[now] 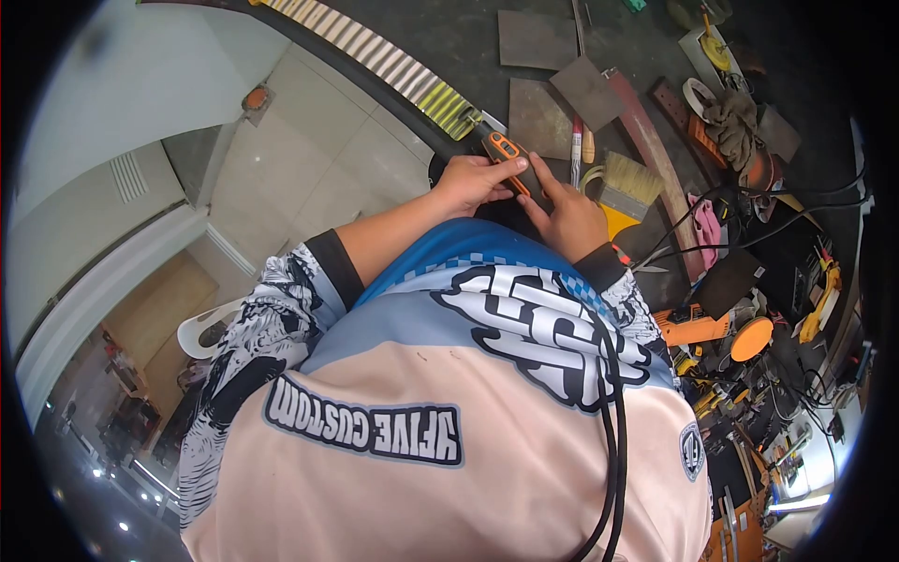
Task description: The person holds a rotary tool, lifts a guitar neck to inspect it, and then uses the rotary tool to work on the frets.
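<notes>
Both my hands meet in front of my chest on a small orange and black hand tool point(508, 155), possibly a utility knife. My left hand point(471, 184) grips its near side, thumb resting on the orange part. From the right, my right hand point(571, 220) closes on the dark lower end of the tool with the fingertips. The tool's tip points up and to the left, near a ribbed metal strip point(412, 77). My printed jersey point(468, 393) fills the lower view.
A wide paintbrush point(626, 184) with a yellow handle lies just right of my hands. Flat metal plates point(538, 117), a long rusty bar point(655, 159), black cables point(749, 234), an orange power tool point(698, 328) and cluttered tools cover the dark surface. Tiled floor point(318, 159) is on the left.
</notes>
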The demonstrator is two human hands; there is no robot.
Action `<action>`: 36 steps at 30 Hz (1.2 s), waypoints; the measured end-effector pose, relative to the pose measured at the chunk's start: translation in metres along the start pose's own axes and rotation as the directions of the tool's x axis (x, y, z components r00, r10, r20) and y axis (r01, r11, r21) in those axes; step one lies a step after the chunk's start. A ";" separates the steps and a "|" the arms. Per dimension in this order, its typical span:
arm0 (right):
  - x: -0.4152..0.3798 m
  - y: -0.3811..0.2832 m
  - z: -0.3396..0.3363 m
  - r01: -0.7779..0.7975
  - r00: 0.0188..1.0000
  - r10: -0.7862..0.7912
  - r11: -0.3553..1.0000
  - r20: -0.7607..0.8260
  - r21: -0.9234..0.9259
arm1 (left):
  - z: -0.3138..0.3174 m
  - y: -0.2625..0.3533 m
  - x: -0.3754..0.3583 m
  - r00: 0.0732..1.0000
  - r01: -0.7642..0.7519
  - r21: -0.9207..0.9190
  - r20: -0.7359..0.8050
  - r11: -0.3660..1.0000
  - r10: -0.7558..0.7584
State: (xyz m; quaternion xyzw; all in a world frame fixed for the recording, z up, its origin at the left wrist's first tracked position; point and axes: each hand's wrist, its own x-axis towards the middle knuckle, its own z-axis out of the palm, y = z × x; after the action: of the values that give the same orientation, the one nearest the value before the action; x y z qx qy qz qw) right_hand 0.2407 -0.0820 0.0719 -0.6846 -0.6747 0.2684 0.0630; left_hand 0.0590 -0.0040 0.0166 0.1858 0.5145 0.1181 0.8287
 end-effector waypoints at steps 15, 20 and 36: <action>0.003 0.007 -0.002 -0.007 1.000 0.006 0.998 0.016 0.061 | 0.005 0.005 0.001 0.999 0.008 0.032 -0.036 0.999 -0.007; 0.004 0.007 -0.004 -0.020 0.999 0.018 0.997 0.030 0.076 | 0.009 0.007 -0.001 0.999 -0.008 0.025 -0.036 1.000 0.009; 0.008 0.013 -0.005 -0.040 0.999 0.036 0.992 0.040 0.116 | 0.011 0.010 0.004 0.999 0.003 0.069 -0.046 0.998 0.001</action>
State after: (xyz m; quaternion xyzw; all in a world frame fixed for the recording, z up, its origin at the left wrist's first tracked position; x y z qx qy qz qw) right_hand 0.2536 -0.0744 0.0681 -0.6872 -0.6458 0.3217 0.0851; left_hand 0.0711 0.0051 0.0222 0.2113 0.5371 0.1041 0.8099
